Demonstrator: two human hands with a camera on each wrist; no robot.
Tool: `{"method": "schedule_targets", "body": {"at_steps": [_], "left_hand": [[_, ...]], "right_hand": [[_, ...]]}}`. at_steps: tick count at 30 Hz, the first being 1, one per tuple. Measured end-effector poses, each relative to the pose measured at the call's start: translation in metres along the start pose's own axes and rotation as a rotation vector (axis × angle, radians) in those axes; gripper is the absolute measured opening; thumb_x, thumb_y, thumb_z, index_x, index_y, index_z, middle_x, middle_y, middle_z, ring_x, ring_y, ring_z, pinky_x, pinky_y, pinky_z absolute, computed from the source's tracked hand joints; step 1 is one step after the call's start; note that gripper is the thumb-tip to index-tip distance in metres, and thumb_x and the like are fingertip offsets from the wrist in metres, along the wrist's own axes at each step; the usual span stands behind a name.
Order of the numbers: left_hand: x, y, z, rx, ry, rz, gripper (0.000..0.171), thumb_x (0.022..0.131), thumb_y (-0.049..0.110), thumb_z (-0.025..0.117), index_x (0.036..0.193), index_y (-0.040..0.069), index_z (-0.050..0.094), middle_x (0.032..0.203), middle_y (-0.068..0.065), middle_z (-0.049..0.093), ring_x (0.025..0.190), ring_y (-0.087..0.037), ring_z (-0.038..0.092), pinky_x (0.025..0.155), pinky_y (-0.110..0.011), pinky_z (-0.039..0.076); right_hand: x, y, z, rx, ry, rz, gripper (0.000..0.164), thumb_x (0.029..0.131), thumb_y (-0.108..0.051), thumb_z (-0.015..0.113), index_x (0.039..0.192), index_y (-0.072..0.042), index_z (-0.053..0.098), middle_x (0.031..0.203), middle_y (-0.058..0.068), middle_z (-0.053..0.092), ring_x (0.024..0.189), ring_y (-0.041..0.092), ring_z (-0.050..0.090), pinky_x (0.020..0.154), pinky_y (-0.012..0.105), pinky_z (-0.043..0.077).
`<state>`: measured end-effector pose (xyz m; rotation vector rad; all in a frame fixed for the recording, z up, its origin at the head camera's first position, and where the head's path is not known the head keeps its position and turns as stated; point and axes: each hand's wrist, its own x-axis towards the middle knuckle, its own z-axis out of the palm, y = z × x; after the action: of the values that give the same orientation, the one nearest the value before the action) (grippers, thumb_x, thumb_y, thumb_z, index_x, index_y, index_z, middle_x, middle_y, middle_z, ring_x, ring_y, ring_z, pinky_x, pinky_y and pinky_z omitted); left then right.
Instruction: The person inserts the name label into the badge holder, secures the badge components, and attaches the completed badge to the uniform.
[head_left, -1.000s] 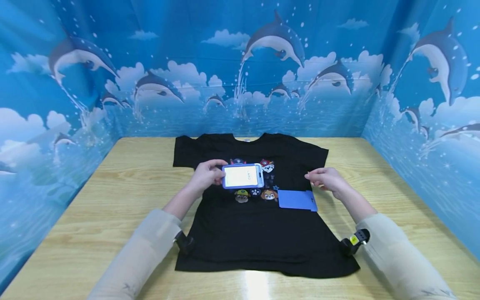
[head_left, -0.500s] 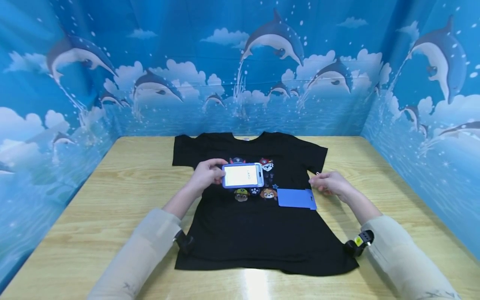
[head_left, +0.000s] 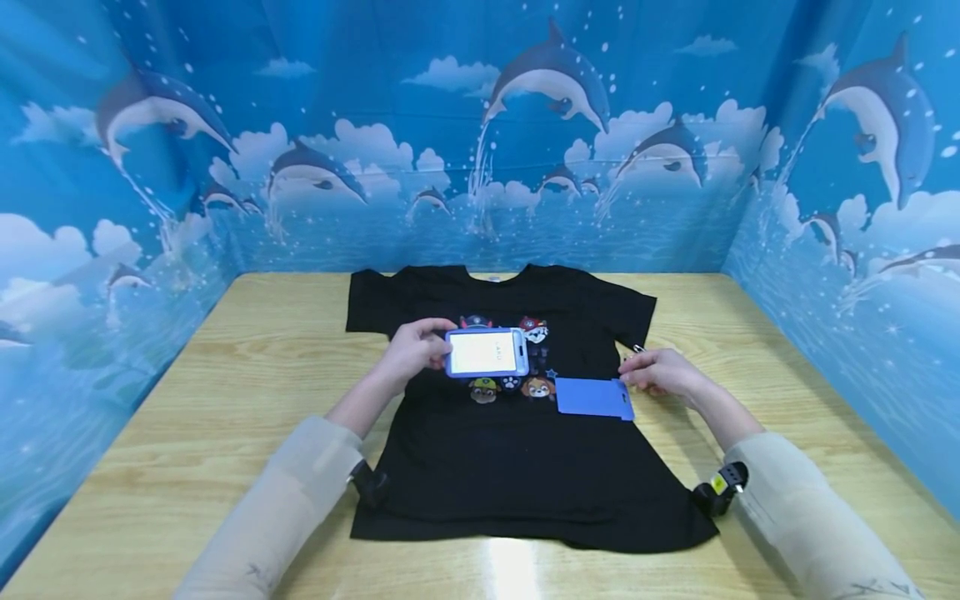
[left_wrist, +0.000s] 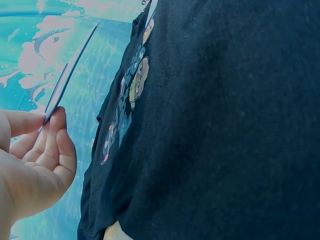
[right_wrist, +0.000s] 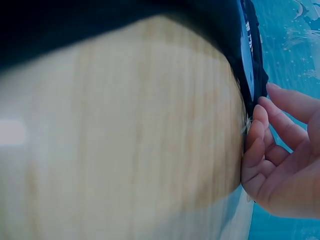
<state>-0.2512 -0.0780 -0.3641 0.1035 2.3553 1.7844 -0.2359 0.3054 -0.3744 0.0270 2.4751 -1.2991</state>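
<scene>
My left hand (head_left: 415,347) pinches the left end of a card holder (head_left: 483,352), a clear-fronted case with a blue-purple frame and a slot at its right end. The holder is raised over a black T-shirt (head_left: 517,475), and its thin edge (left_wrist: 75,70) shows in the left wrist view. On the shirt's right side lies a flat blue slotted panel (head_left: 592,397). My right hand (head_left: 658,372) is by this panel's upper right corner, its thumb and index tips (right_wrist: 262,102) close together. I see nothing clearly held between them. A small metal piece (head_left: 638,348) shows just behind that hand.
The shirt lies spread on a wooden table (head_left: 247,400), cartoon dog faces (head_left: 537,389) printed on its chest. A curtain with dolphins (head_left: 375,225) encloses the back and sides. Each wrist carries a black camera (head_left: 367,483).
My right hand has shifted slightly right and down, toward the blue panel's corner. The small metal piece has come into view behind it. My left hand keeps the card holder nearly still.
</scene>
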Motion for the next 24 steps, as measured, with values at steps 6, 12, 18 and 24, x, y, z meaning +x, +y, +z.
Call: {"method": "schedule_targets", "body": {"at_steps": [6,12,18,24], "left_hand": [[-0.0005,0.0007,0.0006,0.007,0.006,0.003,0.033,0.089,0.007,0.054,0.121,0.007,0.056,0.094,-0.014,0.059,0.076,-0.023,0.054,0.073,-0.031,0.047],[-0.0009,0.0007,0.0012,0.003,-0.002,0.003,0.033,0.089,0.007,0.054,0.122,0.007,0.056,0.095,-0.013,0.059,0.076,-0.023,0.054,0.073,-0.031,0.047],[-0.0008,0.0005,0.0018,0.006,-0.001,0.002,0.034,0.089,0.007,0.054,0.122,0.007,0.055,0.094,-0.014,0.058,0.076,-0.023,0.054,0.073,-0.031,0.047],[-0.0007,0.0000,0.0021,0.006,0.004,-0.002,0.034,0.088,0.006,0.054,0.122,0.007,0.055,0.092,-0.014,0.058,0.075,-0.023,0.053,0.071,-0.030,0.047]], "right_hand": [[0.0023,0.0026,0.0000,-0.069,-0.013,-0.015,0.040,0.082,-0.014,0.069,0.113,0.008,0.058,0.085,0.003,0.057,0.069,0.014,0.047,0.058,0.026,0.040],[0.0043,0.0055,0.0005,-0.123,-0.021,-0.021,0.045,0.079,-0.017,0.072,0.114,0.008,0.058,0.105,0.011,0.057,0.072,0.015,0.046,0.059,0.027,0.040],[0.0034,0.0045,0.0013,-0.180,-0.064,-0.050,0.049,0.079,-0.018,0.074,0.116,0.009,0.054,0.086,0.004,0.053,0.074,0.016,0.046,0.063,0.027,0.039],[0.0024,0.0041,0.0025,-0.178,-0.107,-0.092,0.048,0.077,-0.013,0.075,0.113,0.008,0.051,0.085,0.004,0.049,0.077,0.018,0.044,0.064,0.027,0.037]]}}
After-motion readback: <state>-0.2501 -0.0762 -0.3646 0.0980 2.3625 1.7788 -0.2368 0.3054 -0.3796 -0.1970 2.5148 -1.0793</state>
